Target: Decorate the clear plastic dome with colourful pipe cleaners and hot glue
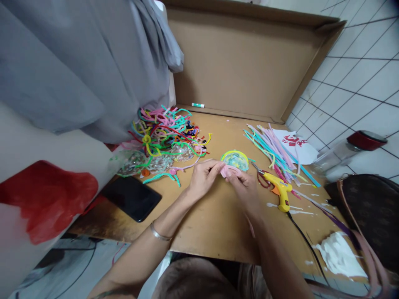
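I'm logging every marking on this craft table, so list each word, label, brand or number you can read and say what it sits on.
None reads clearly.
White paper sheet: red marks, too blurred to read.
Brown bag: faint repeating pattern, unreadable.
Yellow glue gun, black phone, green-capped stick: no text visible.

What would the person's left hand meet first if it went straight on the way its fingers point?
Probably the pink piece pinched between both hands; the left hand already touches it. Just beyond lies the round disc, though depth is unclear.

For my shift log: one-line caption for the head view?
Both hands, left hand and right hand, pinch a pink pipe cleaner beside a round disc.
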`<state>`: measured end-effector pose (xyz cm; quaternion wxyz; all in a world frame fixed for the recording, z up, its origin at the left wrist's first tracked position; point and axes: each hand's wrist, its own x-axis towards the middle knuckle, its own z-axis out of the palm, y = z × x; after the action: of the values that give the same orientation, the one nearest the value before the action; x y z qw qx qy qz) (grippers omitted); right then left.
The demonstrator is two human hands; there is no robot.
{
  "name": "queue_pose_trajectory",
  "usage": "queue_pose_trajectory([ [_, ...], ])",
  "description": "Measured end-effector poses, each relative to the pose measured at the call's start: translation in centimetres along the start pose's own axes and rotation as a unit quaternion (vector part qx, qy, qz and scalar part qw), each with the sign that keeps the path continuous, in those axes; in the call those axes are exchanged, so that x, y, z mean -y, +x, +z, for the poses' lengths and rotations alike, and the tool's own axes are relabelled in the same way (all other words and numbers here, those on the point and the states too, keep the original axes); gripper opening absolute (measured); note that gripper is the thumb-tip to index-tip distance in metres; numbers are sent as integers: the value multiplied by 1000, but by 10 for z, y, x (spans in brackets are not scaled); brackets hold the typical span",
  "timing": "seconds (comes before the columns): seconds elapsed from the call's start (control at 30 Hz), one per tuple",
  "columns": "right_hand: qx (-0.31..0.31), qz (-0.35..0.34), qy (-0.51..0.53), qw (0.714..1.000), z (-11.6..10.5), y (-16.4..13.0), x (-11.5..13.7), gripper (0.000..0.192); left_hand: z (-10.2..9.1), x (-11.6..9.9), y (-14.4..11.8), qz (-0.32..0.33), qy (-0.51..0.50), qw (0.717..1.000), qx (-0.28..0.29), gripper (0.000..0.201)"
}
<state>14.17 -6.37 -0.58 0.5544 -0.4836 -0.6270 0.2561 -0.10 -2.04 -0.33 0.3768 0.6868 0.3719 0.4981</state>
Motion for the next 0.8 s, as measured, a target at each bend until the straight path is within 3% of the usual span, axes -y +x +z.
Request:
queue_pose_trajectory([
  [0.13, -13, 20, 41, 999, 2, 1, -2, 25, -3, 6, 4, -28, -68, 994, 77, 44],
  [0.23, -11, 30, 66, 997, 1, 3, -2, 24, -8, 6, 7, -7, -57, 991, 118, 43],
  [0.4, -10, 60, 66, 996, 0, 4, 0, 26, -11, 1, 7, 49, 8, 992, 115, 33],
  [0.8, -7, 81, 43, 996, -1, 5, -5, 34, -9, -1, 4, 72, 34, 992, 95, 31],
])
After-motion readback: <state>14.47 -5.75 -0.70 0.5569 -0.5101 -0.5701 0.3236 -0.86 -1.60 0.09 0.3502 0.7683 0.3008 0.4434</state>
